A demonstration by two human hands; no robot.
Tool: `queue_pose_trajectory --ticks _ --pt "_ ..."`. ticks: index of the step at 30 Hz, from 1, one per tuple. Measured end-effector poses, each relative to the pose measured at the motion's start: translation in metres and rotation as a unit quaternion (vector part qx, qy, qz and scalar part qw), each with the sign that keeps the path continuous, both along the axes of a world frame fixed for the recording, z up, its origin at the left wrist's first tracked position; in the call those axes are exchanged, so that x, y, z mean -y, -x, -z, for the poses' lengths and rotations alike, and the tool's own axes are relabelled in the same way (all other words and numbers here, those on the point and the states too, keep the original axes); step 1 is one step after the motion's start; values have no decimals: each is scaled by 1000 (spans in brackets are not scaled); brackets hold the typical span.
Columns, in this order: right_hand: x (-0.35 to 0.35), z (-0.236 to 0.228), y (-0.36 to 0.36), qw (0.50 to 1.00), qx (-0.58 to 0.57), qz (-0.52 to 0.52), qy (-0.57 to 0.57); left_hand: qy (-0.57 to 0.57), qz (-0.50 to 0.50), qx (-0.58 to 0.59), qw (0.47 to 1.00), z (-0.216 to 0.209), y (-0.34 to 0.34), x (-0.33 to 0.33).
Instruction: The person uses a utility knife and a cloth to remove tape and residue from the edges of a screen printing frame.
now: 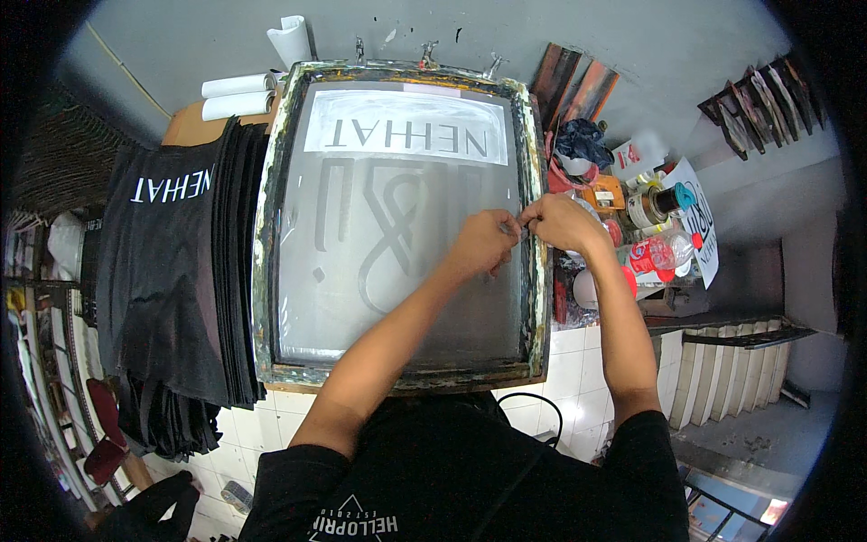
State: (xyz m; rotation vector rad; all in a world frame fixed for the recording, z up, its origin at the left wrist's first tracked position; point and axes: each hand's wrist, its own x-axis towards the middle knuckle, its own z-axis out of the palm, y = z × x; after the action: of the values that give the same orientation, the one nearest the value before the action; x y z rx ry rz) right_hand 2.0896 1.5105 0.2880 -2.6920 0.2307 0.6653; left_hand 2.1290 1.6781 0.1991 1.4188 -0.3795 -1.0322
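A screen printing frame (264,271) with worn, paint-crusted edges lies before me. Its grey mesh (379,298) carries faint large curved shapes, and at the far end a white-smeared band (316,122) surrounds stencil lettering. My left hand (490,242) is over the right part of the mesh, fingers bent and pinched together. Touching or nearly touching its fingertips, my right hand (562,222) reaches in over the frame's right edge, with thumb and forefinger closed. Whatever lies between the fingertips is too small to make out.
Black fabric bags (163,262) with white print hang in a thick stack at left. White paper rolls (237,98) lie behind them. Metal clamps (428,56) line the frame's far edge. At right are squeegees (585,90), a plastic bottle (664,253), and a can (643,210).
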Motion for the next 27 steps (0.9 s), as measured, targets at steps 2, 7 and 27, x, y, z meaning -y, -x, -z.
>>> queue_pose_trajectory --ticks 2,7,27 --pt "0 -2 0 1000 -11 0 -6 0 -2 2 1000 2 0 0" --pt "8 10 4 999 -13 15 -42 5 -5 -1 1000 6 -1 1" --pt "-29 29 61 975 167 143 20 -20 -42 45 998 0 -9 4"
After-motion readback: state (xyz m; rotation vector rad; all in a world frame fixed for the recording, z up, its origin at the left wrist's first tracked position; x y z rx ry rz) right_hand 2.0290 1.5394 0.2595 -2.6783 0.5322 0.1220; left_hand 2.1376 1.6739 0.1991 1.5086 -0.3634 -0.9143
